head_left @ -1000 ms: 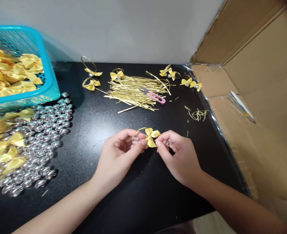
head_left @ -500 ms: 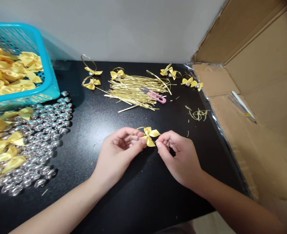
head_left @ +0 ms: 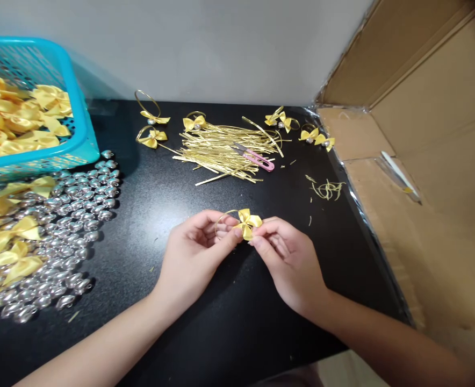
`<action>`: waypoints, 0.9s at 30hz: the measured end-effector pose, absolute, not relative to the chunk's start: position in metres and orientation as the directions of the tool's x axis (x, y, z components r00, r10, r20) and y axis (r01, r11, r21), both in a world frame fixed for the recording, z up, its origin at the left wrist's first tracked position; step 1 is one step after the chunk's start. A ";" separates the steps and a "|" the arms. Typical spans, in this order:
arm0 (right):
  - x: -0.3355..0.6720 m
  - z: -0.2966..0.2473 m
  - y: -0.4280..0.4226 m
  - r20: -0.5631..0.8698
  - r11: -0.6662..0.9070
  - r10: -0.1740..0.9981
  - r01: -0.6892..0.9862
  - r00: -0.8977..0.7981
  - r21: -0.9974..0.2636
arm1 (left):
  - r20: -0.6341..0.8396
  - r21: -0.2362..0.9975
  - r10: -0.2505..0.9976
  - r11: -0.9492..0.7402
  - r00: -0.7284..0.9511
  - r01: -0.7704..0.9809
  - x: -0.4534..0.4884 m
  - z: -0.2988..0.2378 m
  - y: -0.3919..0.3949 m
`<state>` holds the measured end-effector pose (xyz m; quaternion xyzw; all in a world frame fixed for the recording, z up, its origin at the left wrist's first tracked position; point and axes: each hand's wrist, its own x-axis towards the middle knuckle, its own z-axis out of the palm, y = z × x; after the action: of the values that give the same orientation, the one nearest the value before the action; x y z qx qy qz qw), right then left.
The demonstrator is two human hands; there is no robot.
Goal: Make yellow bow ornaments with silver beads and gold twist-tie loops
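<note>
Over the black table, a yellow ribbon bow (head_left: 247, 221) with a loop of gold tie (head_left: 220, 217) is held between both hands. My left hand (head_left: 203, 242) pinches the bow's left side between thumb and fingers, and the loop arches over its fingertips. On the right edge of the bow, my right hand (head_left: 288, 255) is closed with thumb and forefinger together at the ribbon's tip. Whether it grips the ribbon or a tie end behind it is hidden. Beyond the hands lies a pile of gold ties (head_left: 221, 150), with pink-handled thread snips (head_left: 257, 159) on top.
A blue basket (head_left: 74, 107) of yellow bows stands at the left. Before it spread silver beads (head_left: 76, 209) and loose bows (head_left: 18, 263). Several looped bows (head_left: 152, 138) lie along the back. Tie scraps (head_left: 328, 189) sit right, beside cardboard (head_left: 434, 177) holding a white pen-like tool (head_left: 401, 174).
My right hand has moved left, closer to the bow, and its fingertips now meet the bow's right edge. The left hand stays nearly where it was.
</note>
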<state>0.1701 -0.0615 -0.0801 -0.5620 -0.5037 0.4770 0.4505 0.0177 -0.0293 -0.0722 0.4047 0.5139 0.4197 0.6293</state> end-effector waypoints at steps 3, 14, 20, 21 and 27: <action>0.172 -0.078 -0.059 -0.094 -0.105 0.992 0.147 0.083 -0.984 | -0.334 0.920 0.929 0.358 0.163 -0.158 0.017 -0.073 -0.028; 0.181 -0.078 -0.054 -0.012 -0.023 0.999 0.287 0.040 -0.958 | -0.425 0.852 0.880 0.468 0.212 -0.233 0.016 -0.074 -0.027; 0.178 -0.075 -0.056 0.076 0.072 0.997 0.366 -0.002 -0.928 | -0.345 0.912 0.921 0.375 0.183 -0.166 0.014 -0.074 -0.029; 0.177 -0.075 -0.057 0.082 0.075 0.997 0.356 0.003 -0.931 | -0.338 0.919 0.924 0.365 0.177 -0.151 0.015 -0.074 -0.029; 0.176 -0.076 -0.059 0.060 0.033 0.996 0.374 0.061 -0.927 | -0.300 0.942 0.940 0.319 0.164 -0.104 0.016 -0.071 -0.030</action>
<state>0.1757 -0.0594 -0.0765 -0.5913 -0.5793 0.3659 0.4253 0.0165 -0.0297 -0.0715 0.4169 0.5010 0.4083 0.6391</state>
